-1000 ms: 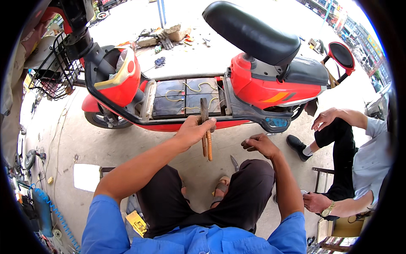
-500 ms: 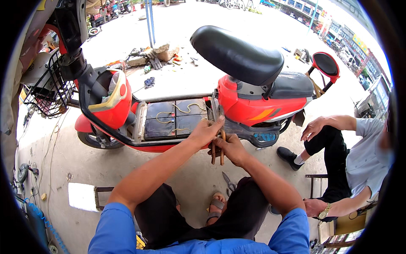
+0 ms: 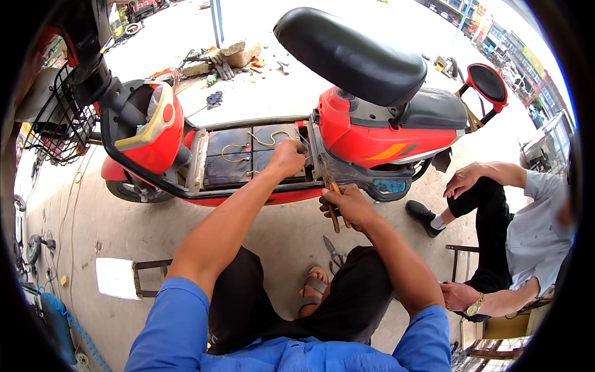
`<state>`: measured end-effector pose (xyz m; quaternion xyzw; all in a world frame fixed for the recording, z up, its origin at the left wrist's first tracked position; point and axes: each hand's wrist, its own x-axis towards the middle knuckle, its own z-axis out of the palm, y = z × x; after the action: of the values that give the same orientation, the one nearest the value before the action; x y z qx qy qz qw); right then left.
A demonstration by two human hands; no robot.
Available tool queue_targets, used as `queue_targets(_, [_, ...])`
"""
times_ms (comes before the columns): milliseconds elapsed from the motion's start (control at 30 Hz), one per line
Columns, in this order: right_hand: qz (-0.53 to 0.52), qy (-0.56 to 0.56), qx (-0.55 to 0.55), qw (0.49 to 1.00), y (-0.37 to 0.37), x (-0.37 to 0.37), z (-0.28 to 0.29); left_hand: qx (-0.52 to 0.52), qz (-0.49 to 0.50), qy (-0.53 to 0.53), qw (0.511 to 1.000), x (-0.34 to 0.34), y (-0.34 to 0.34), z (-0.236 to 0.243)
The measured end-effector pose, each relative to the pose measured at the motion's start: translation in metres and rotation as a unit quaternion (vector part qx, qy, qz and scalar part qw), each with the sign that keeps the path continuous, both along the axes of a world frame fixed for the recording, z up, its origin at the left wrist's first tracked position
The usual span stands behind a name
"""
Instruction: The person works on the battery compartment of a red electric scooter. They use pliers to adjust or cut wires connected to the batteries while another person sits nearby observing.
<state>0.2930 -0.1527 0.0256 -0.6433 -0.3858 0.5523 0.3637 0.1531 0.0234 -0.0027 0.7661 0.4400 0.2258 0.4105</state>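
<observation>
The red electric scooter (image 3: 362, 133) stands crosswise before me with its floor compartment uncovered. Several black batteries (image 3: 223, 170) sit in it, with yellowish wires (image 3: 235, 146) looping over their tops. My left hand (image 3: 288, 159) is over the right end of the batteries, fingers closed in a pinch; what lies between the fingertips is hidden. Just right of it and nearer to me, my right hand (image 3: 352, 208) grips pliers with worn orange-brown handles (image 3: 334, 211). The jaws point away from me, beside the compartment's right edge.
Scissors (image 3: 333, 253) lie on the ground by my sandalled foot. A white-topped stool (image 3: 119, 278) stands at left. On the right a person in a light shirt (image 3: 527, 217) sits close by. The raised black seat (image 3: 353, 56) overhangs the scooter; stones (image 3: 240, 53) and gloves lie beyond.
My left hand has come away from the pliers and moved left over the batteries. My right hand still holds the pliers, now slightly further right. The whole view has shifted a little.
</observation>
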Motion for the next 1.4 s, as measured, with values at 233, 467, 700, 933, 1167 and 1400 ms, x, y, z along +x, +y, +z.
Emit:
queue_targets(233, [-0.035, 0.014, 0.019, 0.999, 0.003, -0.005, -0.005, 0.143, -0.046, 0.147, 0.978, 0.021, 0.001, -0.018])
queue_targets(467, [-0.026, 0.0, 0.008, 1.0, 0.001, -0.003, 0.0, 0.108, -0.06, 0.172, 0.977, 0.031, -0.01, -0.007])
queue_targets(700, [-0.048, -0.018, 0.022, 0.998, -0.002, 0.003, -0.002, 0.041, -0.027, 0.126, 0.991, 0.035, 0.01, -0.019])
queue_targets(933, [0.018, -0.264, 0.048, 0.963, 0.003, 0.009, -0.015, -0.098, 0.024, -0.011, 0.995, 0.016, 0.026, -0.023])
queue_targets(1167, [0.074, -0.362, 0.05, 0.928, 0.005, -0.007, 0.002, -0.154, 0.009, -0.049, 0.987, 0.011, 0.023, -0.015])
queue_targets(1400, [0.076, -0.409, 0.084, 0.905, 0.008, -0.011, -0.011, -0.169, 0.006, -0.082, 0.982, 0.006, 0.016, -0.016])
